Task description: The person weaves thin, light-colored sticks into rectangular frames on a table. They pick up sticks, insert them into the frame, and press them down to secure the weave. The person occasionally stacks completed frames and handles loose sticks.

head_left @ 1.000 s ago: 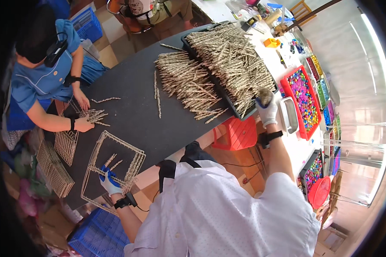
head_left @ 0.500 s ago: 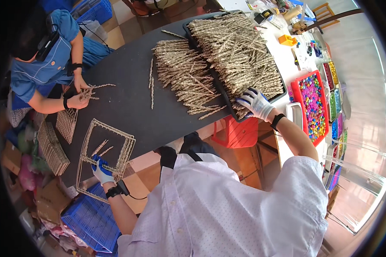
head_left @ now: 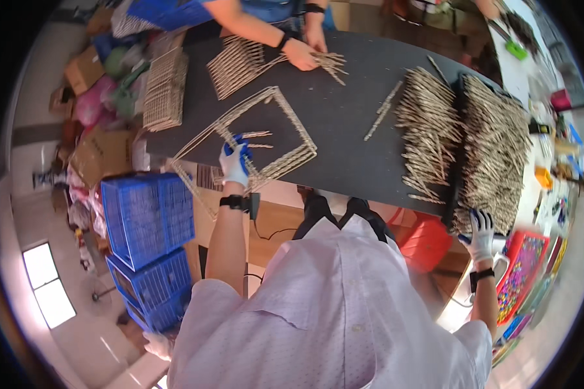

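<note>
My left hand [head_left: 234, 163], in a white glove with blue fingertips, is closed round the middle bar of an open rectangular frame [head_left: 296, 123] made of twisted, rope-like strips. Two short twisted sticks [head_left: 258, 134] poke out beside its fingers. At the near end of a black tray [head_left: 459, 139], my gloved right hand [head_left: 479, 238] lies with fingers spread over a heap of twisted brown-and-beige sticks [head_left: 496, 146]. Its fingertips touch the heap, and I see nothing gripped. Left of the tray, a second pile of sticks [head_left: 429, 123] lies on the dark table [head_left: 344, 139].
Across the table a co-worker's hands [head_left: 308, 53] hold a bundle of sticks. Stacked woven panels [head_left: 165, 91] stand at the far left, near another panel [head_left: 237, 68]. Blue crates [head_left: 148, 217] sit below left. A red stool [head_left: 425, 241] and a red bead tray [head_left: 522, 272] are at right.
The view has turned, so the table's things sit differently. My left hand keeps hold of the frame. My right hand is still at the tray's near end, its fingers now more spread.
</note>
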Tool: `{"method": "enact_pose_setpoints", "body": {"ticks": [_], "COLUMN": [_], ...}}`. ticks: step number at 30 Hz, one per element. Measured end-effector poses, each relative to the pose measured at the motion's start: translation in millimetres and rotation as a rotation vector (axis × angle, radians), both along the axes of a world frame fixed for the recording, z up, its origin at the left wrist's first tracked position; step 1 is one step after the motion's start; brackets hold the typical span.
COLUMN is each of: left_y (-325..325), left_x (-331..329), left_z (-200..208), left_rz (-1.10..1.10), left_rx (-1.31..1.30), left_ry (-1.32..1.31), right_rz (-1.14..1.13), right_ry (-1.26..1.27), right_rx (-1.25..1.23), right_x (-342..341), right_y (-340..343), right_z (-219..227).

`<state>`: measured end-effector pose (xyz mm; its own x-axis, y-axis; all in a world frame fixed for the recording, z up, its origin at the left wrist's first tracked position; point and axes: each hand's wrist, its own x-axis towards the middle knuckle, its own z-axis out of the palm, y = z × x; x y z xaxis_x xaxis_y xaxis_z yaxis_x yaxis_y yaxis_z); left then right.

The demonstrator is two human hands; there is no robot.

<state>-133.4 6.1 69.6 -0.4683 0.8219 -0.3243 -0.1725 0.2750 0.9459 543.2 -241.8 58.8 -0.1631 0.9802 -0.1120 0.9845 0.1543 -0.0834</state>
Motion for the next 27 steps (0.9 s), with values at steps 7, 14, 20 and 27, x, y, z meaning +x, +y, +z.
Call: {"method": "enact_pose_setpoints", "body": {"ticks": [7, 14, 20, 27], "left_y": [4.0, 7.9, 5.7, 1.9], "left_x": [6.9, 8.8, -5.3, 23.0], "left_z": [-3.2, 0.9, -22.3, 6.7], "left_rz": [0.01, -0.076, -0.141, -0.237], "left_rx": [0.048, 0.013, 0.063, 0.002], "left_ry": [-0.006, 0.081, 0.067, 0.155], "right_rz": [0.03, -0.007, -0.017, 0.134], "right_ry": [-0.119, -0.299, -0.286, 0.201], "right_rx": [-0.138, -0.305, -0.248, -0.023], "right_x": [-32.8, -45.6, -53.4, -202.5], "right_y": [37.1, 53.0, 57.0, 138.0], "right_z": [46.4, 45.5, 62.3, 81.7]}}
